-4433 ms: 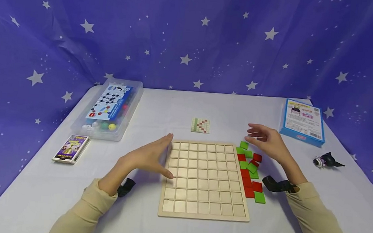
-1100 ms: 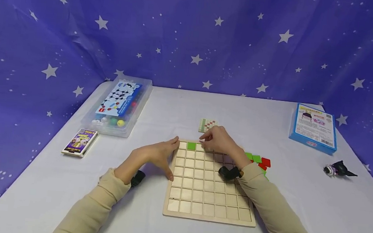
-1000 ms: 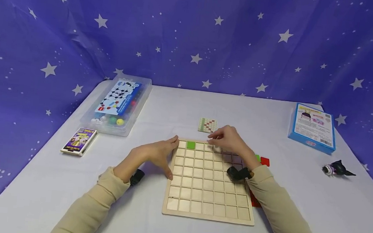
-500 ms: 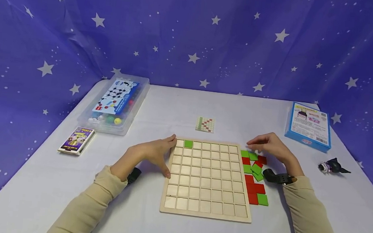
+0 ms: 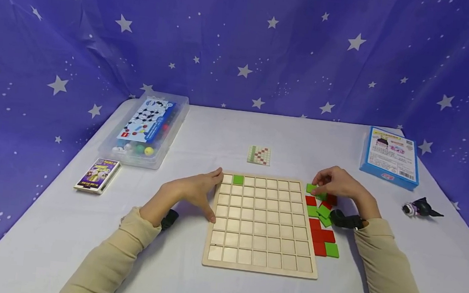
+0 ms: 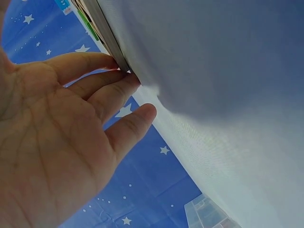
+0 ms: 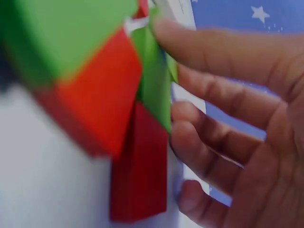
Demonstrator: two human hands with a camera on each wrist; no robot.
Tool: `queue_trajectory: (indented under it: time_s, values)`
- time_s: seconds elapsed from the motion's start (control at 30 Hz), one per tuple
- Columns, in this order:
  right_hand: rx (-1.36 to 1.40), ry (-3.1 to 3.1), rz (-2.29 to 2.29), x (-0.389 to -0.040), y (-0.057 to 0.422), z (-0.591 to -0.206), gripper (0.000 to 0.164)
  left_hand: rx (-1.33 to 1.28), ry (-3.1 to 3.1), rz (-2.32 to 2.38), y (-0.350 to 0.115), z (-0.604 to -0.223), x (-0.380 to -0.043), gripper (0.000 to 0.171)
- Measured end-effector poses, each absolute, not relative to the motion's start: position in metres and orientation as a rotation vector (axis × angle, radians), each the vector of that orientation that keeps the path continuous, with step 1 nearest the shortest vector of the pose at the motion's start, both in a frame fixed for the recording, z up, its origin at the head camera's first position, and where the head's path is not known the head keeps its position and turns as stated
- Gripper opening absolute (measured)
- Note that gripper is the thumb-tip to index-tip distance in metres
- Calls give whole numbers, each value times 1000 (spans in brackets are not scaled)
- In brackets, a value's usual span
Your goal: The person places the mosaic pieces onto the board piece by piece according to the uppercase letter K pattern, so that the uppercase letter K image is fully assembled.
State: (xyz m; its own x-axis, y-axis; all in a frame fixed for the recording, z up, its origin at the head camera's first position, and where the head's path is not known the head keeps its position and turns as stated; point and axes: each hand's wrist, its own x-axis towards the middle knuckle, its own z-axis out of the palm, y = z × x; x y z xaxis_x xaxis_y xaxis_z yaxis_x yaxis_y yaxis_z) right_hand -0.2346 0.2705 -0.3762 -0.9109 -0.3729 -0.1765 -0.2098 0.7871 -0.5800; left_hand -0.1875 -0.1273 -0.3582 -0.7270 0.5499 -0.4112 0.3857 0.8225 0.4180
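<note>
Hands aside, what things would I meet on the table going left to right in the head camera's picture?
Purple pack → clear case → board → loose tiles → blue box → black figure.

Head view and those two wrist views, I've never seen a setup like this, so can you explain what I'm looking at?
There's no robot here, just a person's two bare hands. The head camera looks forward and down at the table; each wrist camera looks closely at its own hand.

On the table are a wooden grid board with one green tile in it, loose red and green tiles to its right, and a small patterned card beyond. A clear plastic case and a blue box sit farther out.

The left hand touches the board's left edge. The right hand touches the loose tiles; whether it grips one is unclear.
</note>
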Motion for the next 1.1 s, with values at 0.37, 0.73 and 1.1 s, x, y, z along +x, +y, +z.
queue_trajectory:
  time_s: [0.37, 0.73, 1.1]
  values:
    - [-290, 2891, -921, -242, 298, -387, 27, 682, 2470, 425, -129, -360, -189, 127]
    - [-273, 2603, -1370, -239, 303, -389, 43, 716, 2473, 426, -129, -360, -188, 126]
    - [-426, 2257, -1784, -242, 260, -382, 40, 712, 2467, 410, -128, -358, -189, 127]
